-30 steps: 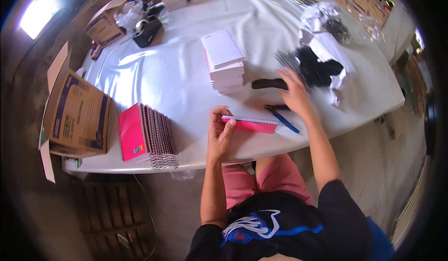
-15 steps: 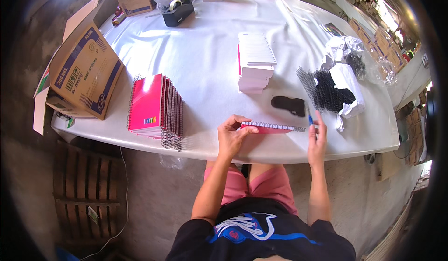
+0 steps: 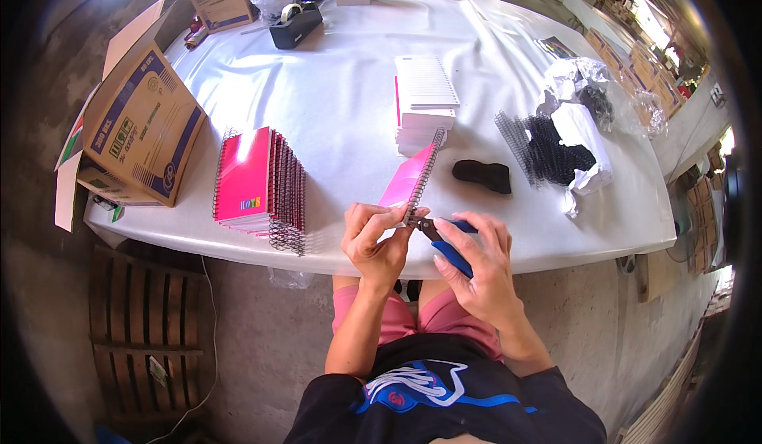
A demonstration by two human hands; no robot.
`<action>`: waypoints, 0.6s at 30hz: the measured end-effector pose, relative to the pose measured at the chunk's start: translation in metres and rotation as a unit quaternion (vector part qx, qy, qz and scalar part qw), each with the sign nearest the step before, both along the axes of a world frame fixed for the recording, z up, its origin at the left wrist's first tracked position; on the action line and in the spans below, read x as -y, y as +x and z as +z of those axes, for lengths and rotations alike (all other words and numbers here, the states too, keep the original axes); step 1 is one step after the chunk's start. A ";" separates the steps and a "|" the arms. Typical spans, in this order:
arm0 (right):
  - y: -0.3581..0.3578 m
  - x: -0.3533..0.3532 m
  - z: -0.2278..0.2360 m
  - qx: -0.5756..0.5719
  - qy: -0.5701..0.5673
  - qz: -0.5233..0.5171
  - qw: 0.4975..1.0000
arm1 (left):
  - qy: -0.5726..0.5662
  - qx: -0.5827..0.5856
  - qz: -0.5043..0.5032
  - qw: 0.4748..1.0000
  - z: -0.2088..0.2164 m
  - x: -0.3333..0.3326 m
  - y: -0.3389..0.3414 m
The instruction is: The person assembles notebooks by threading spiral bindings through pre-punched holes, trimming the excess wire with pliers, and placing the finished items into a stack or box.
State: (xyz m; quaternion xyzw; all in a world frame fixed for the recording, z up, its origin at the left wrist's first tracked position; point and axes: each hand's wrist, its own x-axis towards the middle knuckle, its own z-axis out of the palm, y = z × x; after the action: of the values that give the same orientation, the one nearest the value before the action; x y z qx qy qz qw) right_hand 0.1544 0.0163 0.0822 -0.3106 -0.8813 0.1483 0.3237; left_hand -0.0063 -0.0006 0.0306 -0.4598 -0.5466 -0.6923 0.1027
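Observation:
A pink-covered spiral notebook [image 3: 406, 176] is tilted up off the table, its wire coil along the right edge. My left hand [image 3: 376, 242] is closed on its near end. In my right hand [image 3: 486, 268] are pliers with blue handles [image 3: 451, 258], the fingers wrapped around the grips. The dark jaws touch or nearly touch the near end of the coil; whether they bite the wire I cannot tell. Left of my hands stands a stack of red spiral notebooks [image 3: 248, 176]. Beyond the held notebook is a pile of unbound ruled pages [image 3: 425, 87].
A black oblong object [image 3: 482, 176] lies right of the notebook. Farther right are loose black wire coils [image 3: 548, 149] and crumpled white paper [image 3: 583, 146]. An open cardboard box [image 3: 143, 126] stands at left; a black tape dispenser [image 3: 297, 27] sits at the back.
The notebook has swung from lying crosswise to pointing away, coil now on the right. My right hand has moved left with the pliers, bringing their jaws to the coil's near end.

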 end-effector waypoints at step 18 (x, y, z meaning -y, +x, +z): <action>0.019 -0.021 -0.002 -0.124 -0.422 0.127 0.889 | 0.054 -0.054 0.008 0.997 0.009 -0.022 0.010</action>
State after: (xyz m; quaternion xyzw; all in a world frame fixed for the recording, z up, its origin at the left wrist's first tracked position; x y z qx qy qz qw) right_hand 0.1730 0.0372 0.0801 -0.2828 -0.7200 0.5836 0.2470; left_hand 0.0033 0.0214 0.0397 -0.4858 -0.5060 -0.6941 0.1618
